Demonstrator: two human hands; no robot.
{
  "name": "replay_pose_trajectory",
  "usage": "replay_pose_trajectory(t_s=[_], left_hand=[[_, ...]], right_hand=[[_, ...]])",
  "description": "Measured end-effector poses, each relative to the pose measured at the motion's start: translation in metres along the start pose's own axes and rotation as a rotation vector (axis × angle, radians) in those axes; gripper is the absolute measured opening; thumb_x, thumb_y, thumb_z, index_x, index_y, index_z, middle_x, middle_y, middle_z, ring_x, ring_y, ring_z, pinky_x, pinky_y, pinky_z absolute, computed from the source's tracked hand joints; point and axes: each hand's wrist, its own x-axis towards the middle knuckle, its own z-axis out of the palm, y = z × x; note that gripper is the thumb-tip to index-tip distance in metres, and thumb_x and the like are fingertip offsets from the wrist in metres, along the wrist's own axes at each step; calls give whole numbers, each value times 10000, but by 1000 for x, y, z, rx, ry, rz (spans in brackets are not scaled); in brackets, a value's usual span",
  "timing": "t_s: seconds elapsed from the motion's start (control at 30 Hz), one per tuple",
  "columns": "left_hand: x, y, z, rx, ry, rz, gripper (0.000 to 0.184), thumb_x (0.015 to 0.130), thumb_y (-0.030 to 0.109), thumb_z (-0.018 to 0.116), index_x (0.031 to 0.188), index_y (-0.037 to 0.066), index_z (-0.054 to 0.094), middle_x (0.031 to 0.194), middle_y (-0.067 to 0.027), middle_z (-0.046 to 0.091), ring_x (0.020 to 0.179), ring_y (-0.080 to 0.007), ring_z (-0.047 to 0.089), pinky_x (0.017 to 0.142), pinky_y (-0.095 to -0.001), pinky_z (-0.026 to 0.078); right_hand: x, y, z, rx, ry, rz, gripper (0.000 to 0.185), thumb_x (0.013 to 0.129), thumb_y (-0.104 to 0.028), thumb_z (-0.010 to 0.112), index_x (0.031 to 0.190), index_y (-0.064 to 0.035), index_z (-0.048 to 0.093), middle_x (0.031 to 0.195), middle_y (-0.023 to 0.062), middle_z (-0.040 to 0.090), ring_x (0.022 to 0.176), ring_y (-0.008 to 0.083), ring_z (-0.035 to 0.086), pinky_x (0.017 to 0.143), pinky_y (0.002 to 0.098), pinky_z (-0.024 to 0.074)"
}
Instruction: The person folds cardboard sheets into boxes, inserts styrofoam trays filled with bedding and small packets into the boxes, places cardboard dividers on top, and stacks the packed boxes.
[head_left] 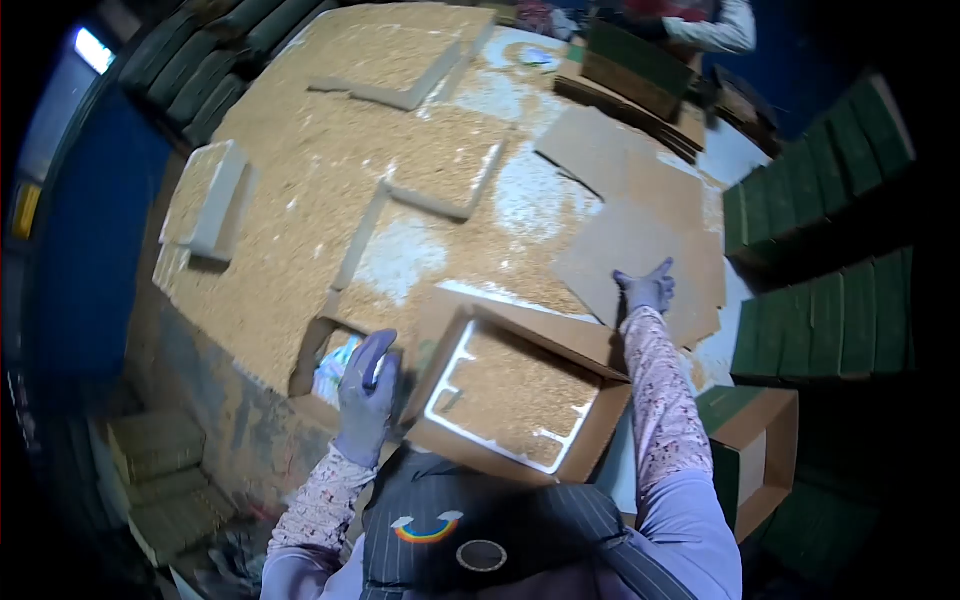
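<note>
My left hand (368, 395), in a grey-purple glove, is at the front left of the table with its fingers curled. Something small and whitish shows between them, too small to name. Just behind it stands a small open cardboard box (305, 365) with blue-white crumpled material (335, 370) inside. My right hand (648, 290), gloved too, reaches out with spread fingers onto flat cardboard sheets (610, 250). Between my arms sits an open cardboard carton (590, 440); tan granular material and a white frame-like edge (490, 448) show inside it.
Tan crumbly material (290, 190) covers much of the white table. A white block-shaped container (215, 215) stands at the left. Green cartons (820, 315) are stacked at the right, and an open carton (770, 450) lies beside my right arm. Another person's sleeve (715, 30) shows behind a box.
</note>
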Motion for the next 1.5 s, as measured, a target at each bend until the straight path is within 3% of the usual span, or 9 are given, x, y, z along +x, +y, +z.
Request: replay_pose_trajectory(t_s=[0.13, 0.27, 0.33, 0.57, 0.73, 1.0, 1.2, 1.37, 1.5], left_hand=[[-22, -55, -52, -129, 314, -292, 268, 932, 99, 590, 1178, -1, 624, 1175, -123, 633, 1079, -223, 609, 909, -312, 484], [-25, -91, -70, 261, 30, -310, 248, 887, 253, 629, 1062, 82, 670, 1085, -127, 628, 1032, -306, 602, 900, -379, 479], [-7, -112, -49, 428, -19, -104, 261, 822, 224, 698, 999, 34, 674, 998, -147, 642, 983, -313, 606, 881, -385, 470], [11, -152, -12, 899, -228, -47, 523, 758, 427, 726, 1122, 85, 568, 1140, -110, 554, 1100, -292, 513, 906, -414, 416], [20, -142, -15, 831, -168, -48, 524, 744, 408, 736, 1109, 90, 535, 1173, -108, 522, 1147, -292, 476, 938, -427, 388], [53, -157, -16, 855, 124, 572, 759, 632, 362, 801, 1271, 132, 462, 1304, -135, 433, 1271, -357, 386, 1165, -525, 206], [83, -172, -42, 710, -307, 557, 389, 742, 209, 722, 1111, 149, 614, 1086, -87, 623, 1069, -254, 582, 991, -390, 450], [57, -94, -72, 210, 244, 415, 56, 791, 105, 678, 839, 79, 692, 972, -79, 691, 1017, -318, 619, 892, -413, 487], [26, 1, -19, 218, 13, 694, 183, 718, 156, 772, 804, 82, 629, 926, -100, 640, 1110, -319, 569, 1015, -441, 414]], right_hand=[[98, 61, 52, 495, 193, -112, 879, 691, -171, 845, 1357, 145, 368, 1350, 257, 515, 1169, 318, 566, 992, 413, 442], [145, 114, 11, 890, -29, -139, 293, 825, -134, 745, 1032, 35, 623, 770, 55, 643, 589, 138, 554, 536, 293, 447], [130, 107, -24, 1051, 276, -297, 190, 883, -90, 672, 1046, -6, 623, 720, 6, 590, 553, 84, 478, 501, 255, 384], [-56, 106, -180, 928, 325, -628, 325, 935, -155, 645, 1199, 23, 578, 1122, 68, 630, 999, 118, 556, 889, 241, 433], [-145, 145, -186, 788, 355, -601, 343, 952, -214, 623, 1226, -13, 575, 1157, 66, 621, 1032, 146, 556, 922, 282, 425], [-200, 159, -177, 700, 368, -581, 318, 941, -183, 635, 1206, -14, 590, 1111, 78, 650, 1002, 142, 583, 911, 291, 441], [-217, 174, -187, 721, 391, -581, 308, 944, -172, 631, 1200, -7, 584, 1122, 73, 637, 1015, 139, 571, 924, 283, 428], [-233, 193, -196, 739, 548, -571, 307, 948, -175, 632, 1194, 1, 581, 1134, 60, 628, 1016, 141, 567, 915, 282, 434], [-247, 169, -182, 552, 610, -863, 359, 825, -54, 687, 1173, -38, 605, 1121, 112, 644, 987, 245, 626, 852, 354, 496]])
